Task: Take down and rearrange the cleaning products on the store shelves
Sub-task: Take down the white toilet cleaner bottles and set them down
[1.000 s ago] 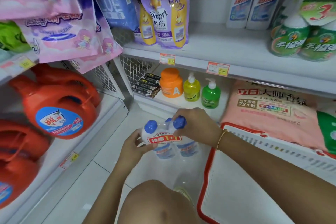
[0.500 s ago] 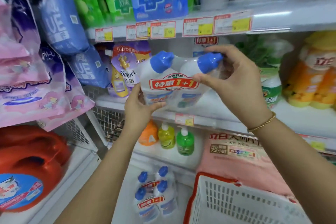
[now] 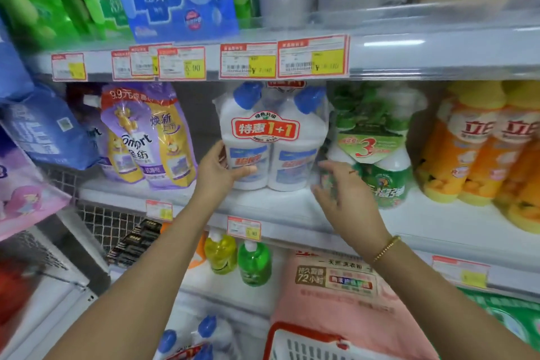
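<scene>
White twin pack (image 3: pixel 274 155) of blue-capped bottles, carried in the air by both hands half a second ago, now stands on the shelf (image 3: pixel 280 207). The left hand (image 3: pixel 217 172) grasps its lower left side, thumb across the front label. The right hand (image 3: pixel 342 193) has let go, fingers spread just right of the grip, in front of the green bottles (image 3: pixel 380 160). Placement appears nearly complete; further packs (image 3: pixel 204 339) wait well below the grip.

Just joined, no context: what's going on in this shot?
A person's left hand grips the lower left of a wrapped twin pack of blue-capped white bottles standing on the middle shelf, between Comfort pouches and green bottle packs. The right hand is open at its right edge; contact unclear. A second pack lies below.
</scene>
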Demonstrator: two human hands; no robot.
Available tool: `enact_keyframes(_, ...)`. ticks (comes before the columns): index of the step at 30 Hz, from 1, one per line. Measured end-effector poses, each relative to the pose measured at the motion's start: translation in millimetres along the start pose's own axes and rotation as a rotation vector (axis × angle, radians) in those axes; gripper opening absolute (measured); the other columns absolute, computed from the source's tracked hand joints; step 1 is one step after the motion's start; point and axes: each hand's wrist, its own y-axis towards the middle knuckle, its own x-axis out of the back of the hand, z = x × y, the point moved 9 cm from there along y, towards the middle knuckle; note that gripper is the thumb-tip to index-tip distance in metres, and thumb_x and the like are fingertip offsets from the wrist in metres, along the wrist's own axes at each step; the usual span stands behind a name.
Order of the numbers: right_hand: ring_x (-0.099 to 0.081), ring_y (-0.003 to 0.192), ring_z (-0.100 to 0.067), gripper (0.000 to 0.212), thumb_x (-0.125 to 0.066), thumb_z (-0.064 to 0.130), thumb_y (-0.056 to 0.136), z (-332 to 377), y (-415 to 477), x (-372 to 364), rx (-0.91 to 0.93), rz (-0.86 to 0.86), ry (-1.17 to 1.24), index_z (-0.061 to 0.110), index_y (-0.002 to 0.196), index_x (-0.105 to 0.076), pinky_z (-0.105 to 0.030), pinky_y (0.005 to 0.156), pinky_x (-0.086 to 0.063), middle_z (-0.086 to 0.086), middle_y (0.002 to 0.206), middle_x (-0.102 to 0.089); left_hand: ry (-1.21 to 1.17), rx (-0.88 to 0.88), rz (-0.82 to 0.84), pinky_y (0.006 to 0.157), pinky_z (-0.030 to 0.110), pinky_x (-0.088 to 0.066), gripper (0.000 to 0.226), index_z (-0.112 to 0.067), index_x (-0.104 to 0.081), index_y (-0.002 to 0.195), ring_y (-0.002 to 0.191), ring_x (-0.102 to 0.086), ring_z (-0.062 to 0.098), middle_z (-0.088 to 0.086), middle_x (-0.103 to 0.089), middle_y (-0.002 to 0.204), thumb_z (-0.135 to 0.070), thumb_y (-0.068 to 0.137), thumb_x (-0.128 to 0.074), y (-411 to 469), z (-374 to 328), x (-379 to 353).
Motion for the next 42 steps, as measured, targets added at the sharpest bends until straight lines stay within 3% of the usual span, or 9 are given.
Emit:
enact_keyframes(3, -0.059, 0.093, -0.030, 0.030, -0.038, 0.023, 0.094, -14.2, -4.3, -42.8, 0.060, 0.283, -0.228, 0.010, 0.108, -0.062, -0.035, 0.076, -0.046, -0.011, 0.105, -0.062, -0.007, 0.083, 0.039, 0.072, 0.015, -0.051, 0.051, -0.017, -0.058, 0.112, 0.088, -0.063, -0.003, -0.011, -0.066, 0.099, -0.007, 0.068, -0.083, 21.5, 15.4, -6.9)
enact_keyframes(5, -0.059, 0.081, -0.031, 0.058, -0.014, 0.036, 0.087, -12.8, -7.5, -59.2, 0.168, 0.442, -0.281, 0.009, 0.094, -0.065, -0.038, 0.067, -0.048, -0.011, 0.092, -0.063, -0.010, 0.140, 0.059, 0.076, 0.022, -0.052, 0.050, -0.017, -0.060, 0.113, 0.091, -0.065, 0.004, -0.008, -0.068, 0.103, -0.012, 0.069, -0.083, 37.3, 29.1, -10.3)
enact_keyframes(7, -0.058, 0.086, -0.026, 0.072, -0.005, 0.050, 0.082, -19.1, -5.4, -59.8, 0.252, 0.471, -0.346, 0.013, 0.101, -0.064, -0.038, 0.073, -0.049, -0.007, 0.097, -0.060, -0.034, 0.167, 0.067, 0.086, 0.034, -0.055, 0.049, -0.014, -0.063, 0.113, 0.096, -0.068, 0.013, -0.001, -0.070, 0.109, -0.012, 0.069, -0.084, 52.3, 41.2, -14.7)
enact_keyframes(11, -0.061, 0.084, -0.020, 0.058, -0.021, 0.055, 0.092, -29.3, -6.0, -55.4, 0.329, 0.463, -0.299, 0.019, 0.106, -0.065, -0.034, 0.073, -0.051, -0.001, 0.102, -0.062, -0.048, 0.145, 0.139, 0.088, 0.033, -0.055, 0.047, -0.013, -0.063, 0.117, 0.098, -0.068, 0.014, 0.001, -0.069, 0.114, -0.012, 0.074, -0.081, 78.4, 46.2, -36.8)
enact_keyframes(14, -0.063, 0.083, -0.018, 0.054, -0.023, 0.053, 0.095, -32.1, -6.3, -56.8, 0.339, 0.431, -0.289, 0.022, 0.106, -0.065, -0.034, 0.070, -0.052, 0.002, 0.102, -0.063, -0.050, 0.085, 0.207, 0.089, 0.035, -0.056, 0.049, -0.008, -0.060, 0.123, 0.100, -0.068, 0.016, 0.005, -0.068, 0.118, -0.007, 0.077, -0.077, 100.0, 43.0, -56.9)
enact_keyframes(19, -0.063, 0.078, -0.016, 0.055, -0.019, 0.054, 0.095, -24.5, -6.5, -51.6, 0.364, 0.370, -0.290, 0.025, 0.101, -0.066, -0.029, 0.063, -0.052, 0.006, 0.098, -0.065, -0.054, 0.070, 0.186, 0.094, 0.043, -0.053, 0.043, -0.021, -0.063, 0.114, 0.103, -0.067, 0.020, 0.000, -0.070, 0.115, -0.014, 0.075, -0.080, 123.9, 49.7, -77.9)
enact_keyframes(28, -0.062, 0.077, -0.011, 0.046, -0.026, 0.048, 0.096, -23.8, -7.6, -49.3, 0.372, 0.336, -0.302, 0.026, 0.101, -0.066, -0.025, 0.062, -0.050, 0.010, 0.098, -0.064, -0.096, 0.063, 0.125, 0.080, 0.021, -0.056, 0.042, -0.014, -0.062, 0.117, 0.091, -0.068, 0.009, -0.001, -0.069, 0.107, -0.005, 0.079, -0.075, 138.0, 49.3, -91.7)
enact_keyframes(35, -0.063, 0.081, -0.014, 0.049, -0.027, 0.050, 0.093, -24.4, -7.2, -48.9, 0.369, 0.324, -0.301, 0.024, 0.104, -0.066, -0.027, 0.065, -0.052, 0.009, 0.102, -0.065, 0.018, 0.051, 0.125, 0.096, 0.036, -0.051, 0.041, -0.016, -0.061, 0.119, 0.104, -0.065, 0.021, 0.004, -0.067, 0.119, -0.017, 0.081, -0.076, 139.3, 45.6, -87.3)
enact_keyframes(42, -0.061, 0.083, -0.017, 0.052, -0.028, 0.057, 0.089, -25.7, -8.7, -47.3, 0.322, 0.334, -0.326, 0.022, 0.102, -0.065, -0.025, 0.065, -0.043, 0.005, 0.099, -0.064, 0.160, 0.089, 0.078, 0.085, 0.024, -0.052, 0.049, -0.008, -0.060, 0.121, 0.102, -0.064, 0.019, 0.003, -0.065, 0.116, -0.024, 0.078, -0.078, 103.9, 31.8, -56.9)
